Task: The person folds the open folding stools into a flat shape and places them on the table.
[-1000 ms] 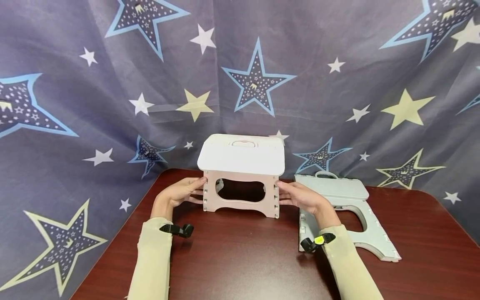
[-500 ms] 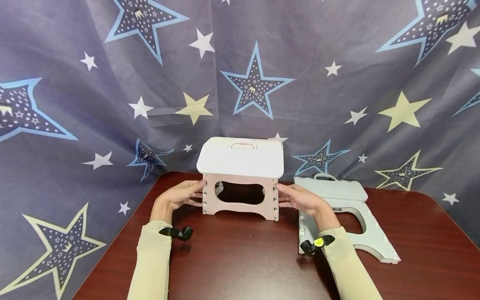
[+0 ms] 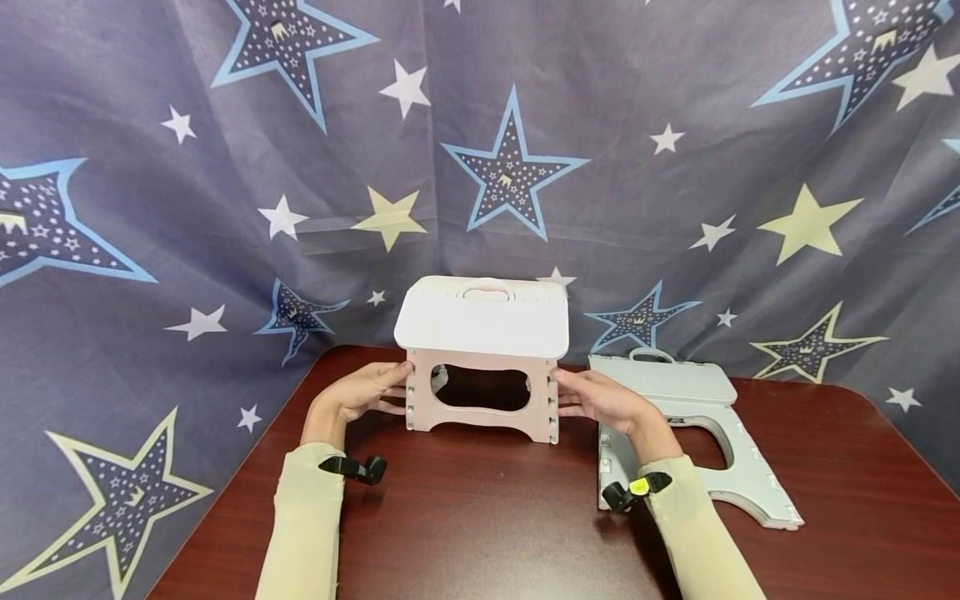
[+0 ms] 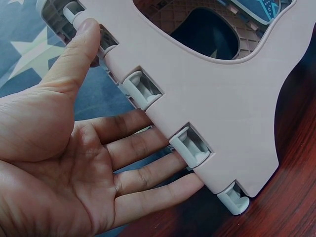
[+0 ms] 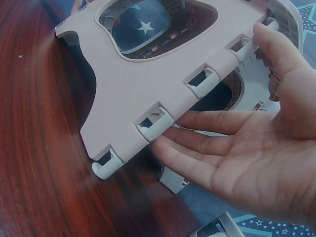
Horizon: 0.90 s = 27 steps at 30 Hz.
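A folding step stool (image 3: 482, 321) with a white top and pale pink leg panel stands unfolded, upright at the back of the table. My left hand (image 3: 358, 392) holds its left side edge, thumb on the front near the top. In the left wrist view, the fingers (image 4: 148, 148) reach to the hinged edge and their tips pass behind it. My right hand (image 3: 603, 402) holds the opposite edge the same way. The right wrist view shows that thumb (image 5: 276, 47) by the upper hinge and fingertips at the lower hinges of the pink panel (image 5: 118, 84).
A pale grey-green folding stool (image 3: 667, 379) lies folded flat on the right of the dark red wooden table (image 3: 465, 525), partly under my right forearm. A star-patterned curtain (image 3: 600, 100) hangs close behind the table. Black camera mounts (image 3: 360, 467) sit on both wrists.
The whole head view has shifted slightly, so everything sits a little lower in the picture. Both hands keep the same hold on the stool, which stays in place.
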### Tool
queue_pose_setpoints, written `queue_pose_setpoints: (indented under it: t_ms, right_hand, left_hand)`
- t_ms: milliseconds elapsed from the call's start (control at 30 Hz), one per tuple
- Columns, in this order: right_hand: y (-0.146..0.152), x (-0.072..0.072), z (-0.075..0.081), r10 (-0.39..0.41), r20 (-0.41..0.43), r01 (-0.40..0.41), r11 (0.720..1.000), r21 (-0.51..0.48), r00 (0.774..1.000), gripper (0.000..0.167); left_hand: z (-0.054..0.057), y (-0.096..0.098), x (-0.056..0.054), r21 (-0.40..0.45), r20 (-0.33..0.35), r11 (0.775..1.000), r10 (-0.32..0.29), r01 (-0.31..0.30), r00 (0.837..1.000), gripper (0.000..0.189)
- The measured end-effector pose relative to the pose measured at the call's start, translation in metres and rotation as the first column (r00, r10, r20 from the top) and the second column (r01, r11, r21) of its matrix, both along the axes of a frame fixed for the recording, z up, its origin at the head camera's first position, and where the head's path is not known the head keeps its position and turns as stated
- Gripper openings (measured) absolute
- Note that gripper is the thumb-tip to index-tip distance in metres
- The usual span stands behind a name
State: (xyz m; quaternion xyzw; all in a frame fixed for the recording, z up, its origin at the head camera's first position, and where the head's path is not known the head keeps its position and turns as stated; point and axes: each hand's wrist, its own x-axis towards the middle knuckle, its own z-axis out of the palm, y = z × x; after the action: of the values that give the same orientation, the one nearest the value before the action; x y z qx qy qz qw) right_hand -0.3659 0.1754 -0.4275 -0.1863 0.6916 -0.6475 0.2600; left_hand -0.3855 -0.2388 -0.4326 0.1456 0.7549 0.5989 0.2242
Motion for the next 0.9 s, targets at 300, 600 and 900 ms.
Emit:
queue_pose_setpoints:
  t_ms: [300, 600, 900]
  right_hand:
    - [0.0010, -0.0003, -0.0004, 0.015, -0.004, -0.015, 1.000, -0.005, 1.000, 0.058]
    - [0.0001, -0.0013, -0.0008, 0.007, 0.002, -0.007, 1.000, 0.001, 1.000, 0.055]
    - [0.0007, -0.0001, -0.0001, 0.016, 0.003, -0.016, 1.000, -0.004, 1.000, 0.057]
  left_hand:
    - [0.0010, 0.0007, 0.0007, 0.002, 0.002, 1.000, -0.002, 0.002, 1.000, 0.063]
    - [0.0015, 0.0006, 0.0013, 0.004, 0.001, 1.000, -0.006, 0.006, 1.000, 0.063]
    - [0.0013, 0.0000, 0.0006, 0.005, 0.007, 1.000, -0.009, 0.009, 1.000, 0.062]
